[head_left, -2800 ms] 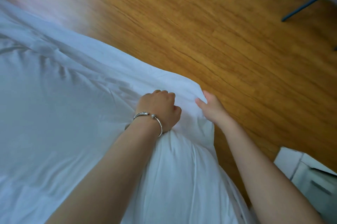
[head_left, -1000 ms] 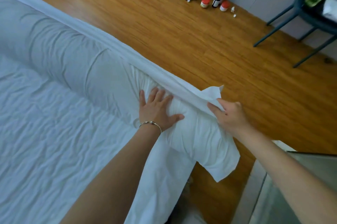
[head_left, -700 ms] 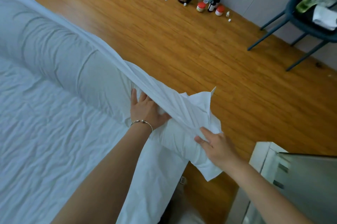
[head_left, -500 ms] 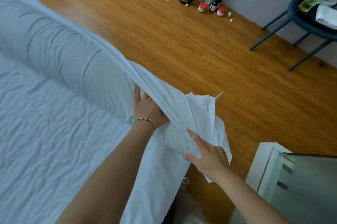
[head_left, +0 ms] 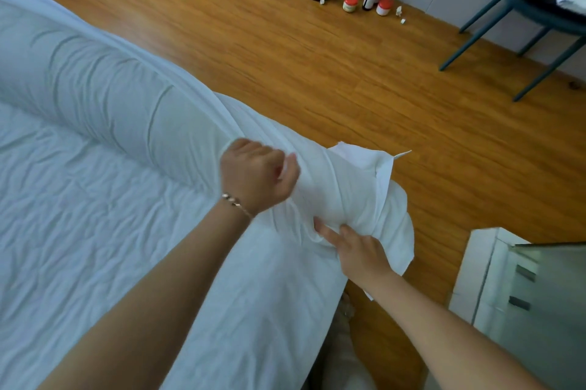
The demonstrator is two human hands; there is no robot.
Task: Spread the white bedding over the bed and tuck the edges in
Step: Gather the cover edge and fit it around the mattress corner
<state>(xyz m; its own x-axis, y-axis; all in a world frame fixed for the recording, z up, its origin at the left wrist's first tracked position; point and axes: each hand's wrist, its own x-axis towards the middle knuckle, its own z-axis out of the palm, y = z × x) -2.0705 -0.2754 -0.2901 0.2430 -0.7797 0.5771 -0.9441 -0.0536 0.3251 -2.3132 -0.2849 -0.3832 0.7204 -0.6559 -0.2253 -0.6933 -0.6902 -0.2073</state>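
Head view, left hand (head_left: 258, 178) clenched on a fold of white bedding (head_left: 345, 186) at the bed's right edge, right hand (head_left: 356, 251) just nearer, fingers gripping its bunched corner

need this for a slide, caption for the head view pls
Both hands work the white bedding at the bed corner: left hand bunches the fabric, right hand grips it lower down.

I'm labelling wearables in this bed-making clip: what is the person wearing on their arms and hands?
Both forearms are bare, with no sleeves in view and no gloves. The left hand has a thin metallic bracelet at the wrist, a slim band with a small knot-like piece on it. The right hand and its wrist carry nothing. No rings show.
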